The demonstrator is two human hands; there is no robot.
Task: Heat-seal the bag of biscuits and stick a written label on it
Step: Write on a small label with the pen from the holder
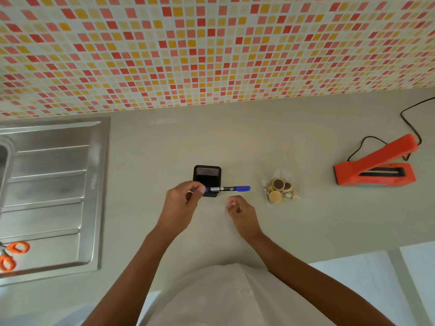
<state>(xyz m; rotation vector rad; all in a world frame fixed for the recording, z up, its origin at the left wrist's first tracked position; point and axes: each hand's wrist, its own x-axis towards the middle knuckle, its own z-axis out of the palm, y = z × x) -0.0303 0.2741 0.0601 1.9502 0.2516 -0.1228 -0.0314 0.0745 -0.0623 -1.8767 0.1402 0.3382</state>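
On the pale grey countertop (pixel 235 137) the left hand (pixel 182 203) pinches 1 end of a blue-capped marker pen with a black barrel (pixel 229 188), holding it level in front of a small black mesh pen holder (pixel 207 176), cap pointing toward the bag. The right hand (pixel 240 211) hovers just beside the pen with its fingers loosely curled, gripping nothing that can be made out. The clear plastic bag of round biscuits (pixel 280 187) lies flat on the counter to the right of both hands, apart from them. Further right sits the orange hinged heat sealer (pixel 376 164), its arm raised, with a black power cable (pixel 410 121) trailing behind it. At the left, orange-handled scissors (pixel 11 255) rest on the ribbed steel sink drainer (pixel 51 184)
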